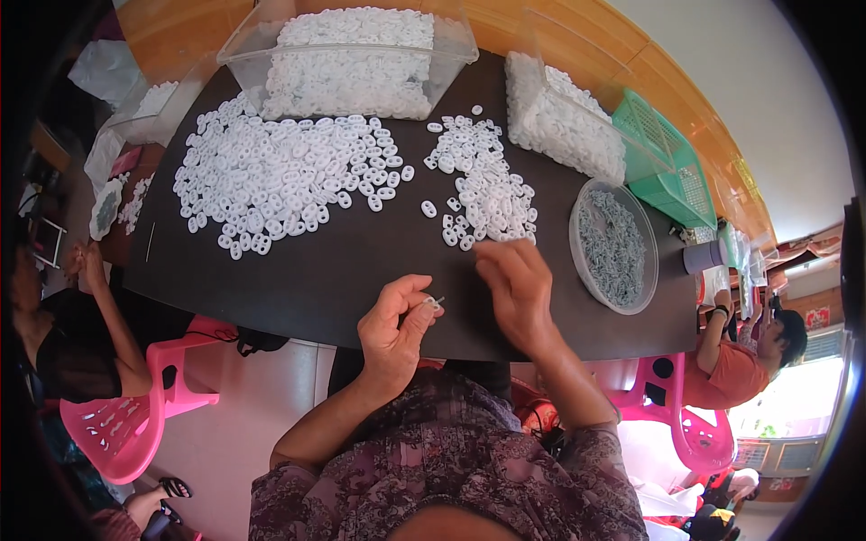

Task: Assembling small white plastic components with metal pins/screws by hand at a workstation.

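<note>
My left hand is closed in a pinch over the near part of the dark table. Between thumb and forefinger it holds a small pale piece with a thin tip sticking out to the right; finer detail is too small to tell. To its right, my right hand reaches to the near edge of a smaller pile of white two-holed oval plastic pieces. Its fingers are curled together, and what they hold, if anything, is hidden. A larger pile of the same white pieces spreads at the left.
Clear bins of white pieces stand along the back. At right are a round tub of small grey metal screws, a green basket and a grey-purple cup. People sit on both sides, near pink chairs.
</note>
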### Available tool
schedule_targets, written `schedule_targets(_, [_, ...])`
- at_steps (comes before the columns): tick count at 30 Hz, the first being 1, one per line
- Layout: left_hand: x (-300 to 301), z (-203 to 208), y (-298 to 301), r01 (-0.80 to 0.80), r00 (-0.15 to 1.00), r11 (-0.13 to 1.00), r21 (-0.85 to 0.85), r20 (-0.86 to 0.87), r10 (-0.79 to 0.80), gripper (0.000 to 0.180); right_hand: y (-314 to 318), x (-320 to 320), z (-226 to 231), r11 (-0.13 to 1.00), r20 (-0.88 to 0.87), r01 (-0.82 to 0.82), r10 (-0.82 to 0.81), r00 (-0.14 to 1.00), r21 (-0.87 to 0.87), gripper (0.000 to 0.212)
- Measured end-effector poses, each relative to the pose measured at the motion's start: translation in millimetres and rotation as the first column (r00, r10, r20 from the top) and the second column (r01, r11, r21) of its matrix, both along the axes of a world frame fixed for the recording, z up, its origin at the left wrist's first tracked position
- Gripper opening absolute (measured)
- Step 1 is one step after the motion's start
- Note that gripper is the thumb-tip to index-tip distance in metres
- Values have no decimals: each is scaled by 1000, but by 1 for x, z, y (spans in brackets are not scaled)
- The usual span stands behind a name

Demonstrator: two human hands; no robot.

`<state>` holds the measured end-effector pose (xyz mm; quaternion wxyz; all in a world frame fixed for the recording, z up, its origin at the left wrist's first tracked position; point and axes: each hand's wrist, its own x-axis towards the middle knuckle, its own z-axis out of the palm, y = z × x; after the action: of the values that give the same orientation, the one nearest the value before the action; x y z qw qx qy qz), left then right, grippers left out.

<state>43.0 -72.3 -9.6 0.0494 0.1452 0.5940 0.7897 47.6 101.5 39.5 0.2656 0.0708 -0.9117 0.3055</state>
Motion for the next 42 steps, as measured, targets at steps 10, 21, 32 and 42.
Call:
schedule_targets(10, [-1, -3, -4, 41, 999, 999, 10, -36, -41, 24, 15, -22, -19, 878, 26, -12, 0, 1000, 479, 14])
schedule_targets(21, [-1, 7, -5, 44, 998, 998, 46, 44, -46, 22, 4, 0, -11, 980, 265, -8, 62, 962, -198, 10])
schedule_targets(32, [-1, 13, -4, 62, 991, 996, 71, 112, -70, 22, 6, 11, -7, 532, 414, 162, 397, 819, -831, 21])
schedule_targets(42, [3, 14, -2, 62, 989, 995, 76, 127, -72, 20, -11, 9, -4, 601, 424, 145, 354, 833, -786, 15])
